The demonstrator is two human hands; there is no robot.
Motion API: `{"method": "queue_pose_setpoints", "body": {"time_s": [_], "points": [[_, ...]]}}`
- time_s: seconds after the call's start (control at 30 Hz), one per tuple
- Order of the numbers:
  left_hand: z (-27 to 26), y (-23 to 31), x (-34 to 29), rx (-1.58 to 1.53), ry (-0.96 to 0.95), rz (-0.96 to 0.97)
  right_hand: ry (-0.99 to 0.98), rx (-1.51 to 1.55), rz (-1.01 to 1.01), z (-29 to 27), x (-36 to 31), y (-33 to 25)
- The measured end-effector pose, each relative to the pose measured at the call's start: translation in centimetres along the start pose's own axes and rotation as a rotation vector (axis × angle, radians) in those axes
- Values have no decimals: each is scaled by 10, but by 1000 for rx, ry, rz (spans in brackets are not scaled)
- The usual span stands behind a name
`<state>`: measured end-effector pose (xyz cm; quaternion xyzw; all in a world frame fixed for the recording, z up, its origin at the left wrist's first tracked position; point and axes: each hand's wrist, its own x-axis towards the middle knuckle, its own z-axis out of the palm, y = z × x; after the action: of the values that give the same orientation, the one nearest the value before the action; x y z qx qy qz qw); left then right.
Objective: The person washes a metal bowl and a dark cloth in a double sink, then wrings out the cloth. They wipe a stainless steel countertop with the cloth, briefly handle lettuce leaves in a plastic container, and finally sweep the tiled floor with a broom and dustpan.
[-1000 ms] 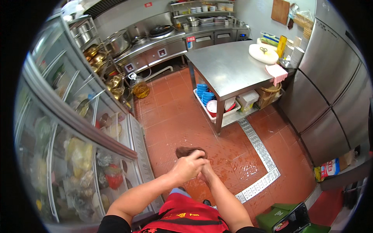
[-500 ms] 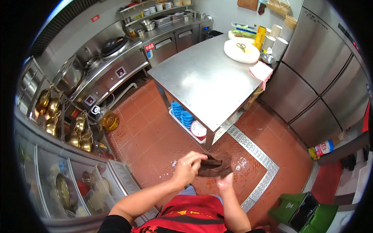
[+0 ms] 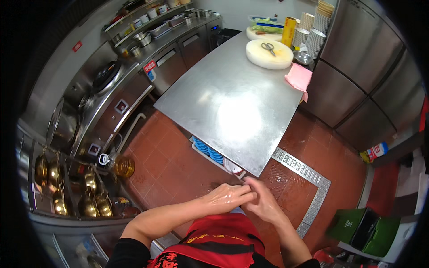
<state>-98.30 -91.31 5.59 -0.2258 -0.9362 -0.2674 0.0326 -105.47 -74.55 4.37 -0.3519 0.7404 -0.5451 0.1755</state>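
Holding wet-looking hands together, lower centre of the frame.
Left hand point(image 3: 230, 197) and right hand point(image 3: 264, 203) are meeting, fingers curled and overlapping, little gap showing; can't tell whether they're gripping anything between them. Nearest thing, the steel table point(image 3: 192, 100), is filling the frame's centre, its near corner showing just above the fingertips; contact unclear. Left hand's back is glistening, so grip is probably running slippery: even finger pressure and knuckles clear of that corner should be paying off. Writing: red apron point(image 3: 232, 224), lower centre, is carrying yellow and red lettering; red sign point(image 3: 77, 46), upper left, is showing pale characters; red, white and blue label point(image 3: 150, 70) is sitting right of it; green bin point(image 3: 348, 223), lower right, is bearing a pale mark.
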Motion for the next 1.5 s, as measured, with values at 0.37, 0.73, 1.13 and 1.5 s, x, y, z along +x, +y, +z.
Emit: {"method": "queue_pose_setpoints", "body": {"time_s": [0.37, 0.73, 1.13, 1.5], "points": [[-95, -106, -86, -6, -729, -288, -97, -62, 162, 67, -1, 18], [-92, -224, -5, -49, 177, -438, 475, -580, 264, 42, 93, 49], [86, -303, 79, 219, 9, -388, 371, -848, 449, 92, 209, 198], [34, -513, 353, 391, 202, -533, 636, -921, 341, -70, 529, 339]]}}
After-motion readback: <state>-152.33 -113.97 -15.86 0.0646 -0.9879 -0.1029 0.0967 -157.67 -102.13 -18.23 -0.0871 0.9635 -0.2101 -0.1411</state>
